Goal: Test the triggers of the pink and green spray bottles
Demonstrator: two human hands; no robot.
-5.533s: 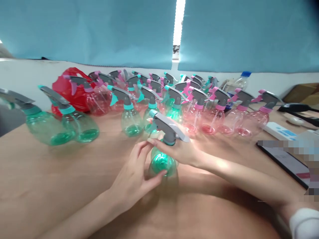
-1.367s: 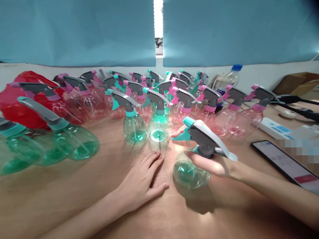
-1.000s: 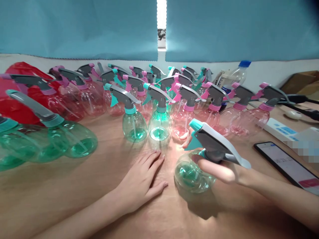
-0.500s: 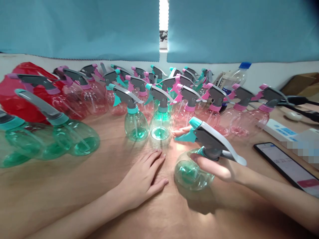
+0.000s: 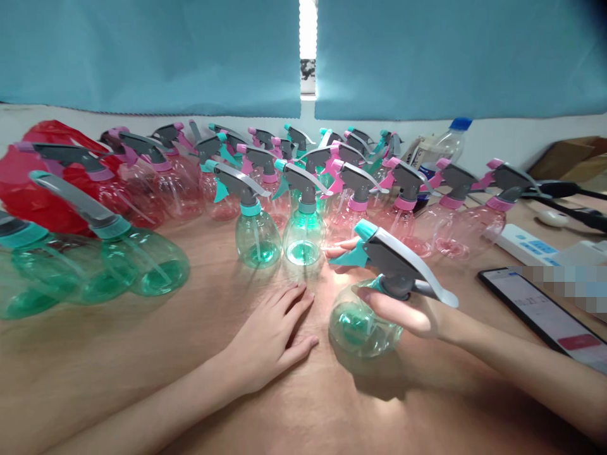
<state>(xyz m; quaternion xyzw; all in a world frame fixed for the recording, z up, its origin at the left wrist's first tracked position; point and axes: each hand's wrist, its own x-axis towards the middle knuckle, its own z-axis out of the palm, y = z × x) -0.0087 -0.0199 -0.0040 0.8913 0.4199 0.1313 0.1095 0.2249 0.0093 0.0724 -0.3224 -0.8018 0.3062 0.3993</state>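
My right hand (image 5: 403, 313) grips a clear green spray bottle (image 5: 363, 325) around its neck, with the thumb across the near side and the other fingers partly hidden behind. That bottle has a grey trigger head with a turquoise nozzle pointing left. My left hand (image 5: 275, 328) lies flat on the wooden table (image 5: 199, 379), its fingers stretched out and holding nothing. Just beyond my hands stand two more green spray bottles, a left one (image 5: 258, 237) and a right one (image 5: 303, 237).
Several pink spray bottles (image 5: 455, 221) stand in rows behind. More green spray bottles (image 5: 147, 259) are at the left, near a red plastic bag (image 5: 42, 183). On the right lie a phone (image 5: 540, 309) and a white power strip (image 5: 526, 246). A blue-capped bottle (image 5: 448, 142) stands at the back.
The view has shifted slightly. The held spray bottle appears a little farther left and higher in the picture, still in my right hand. My left hand stays flat on the table.
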